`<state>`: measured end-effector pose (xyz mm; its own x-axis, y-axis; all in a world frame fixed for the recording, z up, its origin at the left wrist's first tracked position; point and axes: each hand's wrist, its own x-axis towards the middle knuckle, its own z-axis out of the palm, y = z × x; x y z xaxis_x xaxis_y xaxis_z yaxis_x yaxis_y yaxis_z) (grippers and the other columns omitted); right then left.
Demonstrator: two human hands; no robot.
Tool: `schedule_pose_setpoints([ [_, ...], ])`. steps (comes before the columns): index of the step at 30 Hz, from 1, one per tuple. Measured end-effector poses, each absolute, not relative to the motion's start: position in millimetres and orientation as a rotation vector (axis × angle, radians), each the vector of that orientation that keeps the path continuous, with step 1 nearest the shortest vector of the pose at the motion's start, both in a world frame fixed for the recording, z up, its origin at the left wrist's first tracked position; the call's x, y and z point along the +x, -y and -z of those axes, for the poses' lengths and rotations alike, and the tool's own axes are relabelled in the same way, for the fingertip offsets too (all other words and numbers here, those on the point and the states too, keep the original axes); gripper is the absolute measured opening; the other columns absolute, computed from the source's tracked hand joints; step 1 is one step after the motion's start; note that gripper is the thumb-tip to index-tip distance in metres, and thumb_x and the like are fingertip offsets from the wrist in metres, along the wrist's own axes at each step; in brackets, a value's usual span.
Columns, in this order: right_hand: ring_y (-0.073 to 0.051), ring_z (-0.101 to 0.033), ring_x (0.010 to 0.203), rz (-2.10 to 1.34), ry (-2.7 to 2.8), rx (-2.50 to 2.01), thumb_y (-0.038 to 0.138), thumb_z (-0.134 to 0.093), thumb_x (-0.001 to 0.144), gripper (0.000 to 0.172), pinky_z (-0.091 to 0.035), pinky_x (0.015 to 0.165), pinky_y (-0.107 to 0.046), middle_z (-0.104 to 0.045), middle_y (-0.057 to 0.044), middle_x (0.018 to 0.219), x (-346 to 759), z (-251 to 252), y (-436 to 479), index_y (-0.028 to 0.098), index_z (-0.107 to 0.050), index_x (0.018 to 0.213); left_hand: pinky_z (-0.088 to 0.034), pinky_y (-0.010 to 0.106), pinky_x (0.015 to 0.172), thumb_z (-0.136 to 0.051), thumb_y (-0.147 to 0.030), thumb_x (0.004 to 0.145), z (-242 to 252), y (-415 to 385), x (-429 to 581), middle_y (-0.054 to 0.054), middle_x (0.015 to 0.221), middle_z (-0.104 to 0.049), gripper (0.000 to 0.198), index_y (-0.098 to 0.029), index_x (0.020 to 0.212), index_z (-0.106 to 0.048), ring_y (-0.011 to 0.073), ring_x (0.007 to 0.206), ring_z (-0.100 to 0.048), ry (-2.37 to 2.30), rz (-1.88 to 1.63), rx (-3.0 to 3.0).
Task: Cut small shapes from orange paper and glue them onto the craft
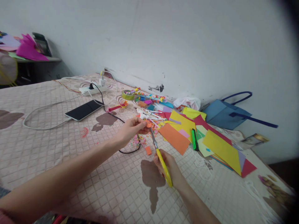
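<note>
My left hand [134, 130] pinches a small orange paper piece [149, 124] between thumb and fingers. My right hand [170, 169] is closed round the yellow handle of a pair of scissors [163, 163], whose metal blades point up and away to the orange piece, close to my left fingertips. Below the blades a small orange square [148, 150] lies on the patterned tablecloth [112, 180]. Tiny paper scraps [139, 140] are scattered beside and under my left hand. A larger orange sheet [174, 138] lies right of the scissors.
Coloured sheets [220, 149], a green cutter [194, 140] and white string [203, 165] lie to the right, with a blue bag [226, 113] by the wall. At the left are a phone [84, 110] and a power strip [94, 90] with cables. Green tape [128, 94] stands behind.
</note>
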<state>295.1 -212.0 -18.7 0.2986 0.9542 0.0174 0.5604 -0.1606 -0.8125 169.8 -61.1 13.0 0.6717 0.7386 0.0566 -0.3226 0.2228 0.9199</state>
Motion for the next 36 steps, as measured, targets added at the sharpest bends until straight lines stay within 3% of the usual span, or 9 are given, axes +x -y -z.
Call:
schedule_pose_setpoints([
  [36,-0.008,-0.033,0.043,-0.597,1.408,-1.863,0.041,-0.046,0.077,0.024,-0.028,0.038,-0.020,-0.036,0.006,0.051,297.6,16.7,211.9,0.021,-0.040,0.064,-0.053,0.028,0.072,-0.068,-0.030,0.073,-14.8,56.6,167.6,0.003,0.072,-0.066,0.023,-0.013,0.072,-0.053,0.0116,0.068,-0.064,-0.449,-0.741,1.209],
])
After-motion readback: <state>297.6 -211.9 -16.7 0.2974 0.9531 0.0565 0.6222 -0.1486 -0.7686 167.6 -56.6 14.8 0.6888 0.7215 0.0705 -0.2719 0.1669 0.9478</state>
